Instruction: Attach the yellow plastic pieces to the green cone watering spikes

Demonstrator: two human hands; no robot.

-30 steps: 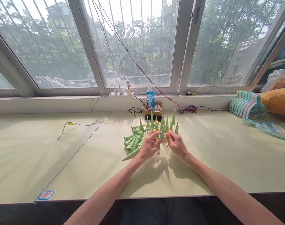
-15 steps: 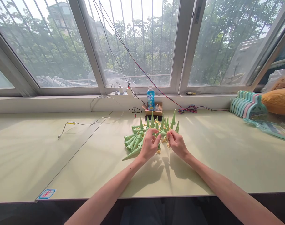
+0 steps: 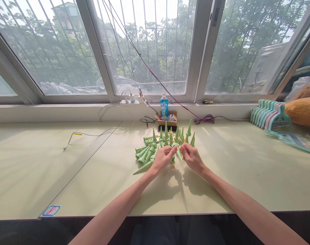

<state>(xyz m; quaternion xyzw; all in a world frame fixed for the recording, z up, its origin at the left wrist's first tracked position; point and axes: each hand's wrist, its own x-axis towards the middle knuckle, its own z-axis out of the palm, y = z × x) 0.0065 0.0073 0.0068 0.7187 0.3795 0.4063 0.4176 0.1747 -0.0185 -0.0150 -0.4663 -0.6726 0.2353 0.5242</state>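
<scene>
Between my two hands is a green plastic cone spike (image 3: 179,155), its point slanting down to the right. My left hand (image 3: 162,158) is closed on its wide end with thumb and fingers. My right hand (image 3: 192,157) is pinched just beside the spike; whatever is in its fingertips is too small or hidden to name. Around and behind the hands lies a pile of similar green cone spikes (image 3: 142,154), some lying flat at the left. Other spikes stand upright, such as the tall one (image 3: 189,130) at the right. Small yellow pieces (image 3: 173,165) show among them.
Behind the pile stand a blue-labelled bottle (image 3: 164,108), a small cardboard box (image 3: 173,116) and a dark phone (image 3: 167,129). Coiled cables (image 3: 204,118) lie on the table (image 3: 246,177). Pastel boards (image 3: 271,115) stand at the far right.
The spike between my hands has turned so its point now slants downward. My left fingers have closed around its wide end, having been more spread before.
</scene>
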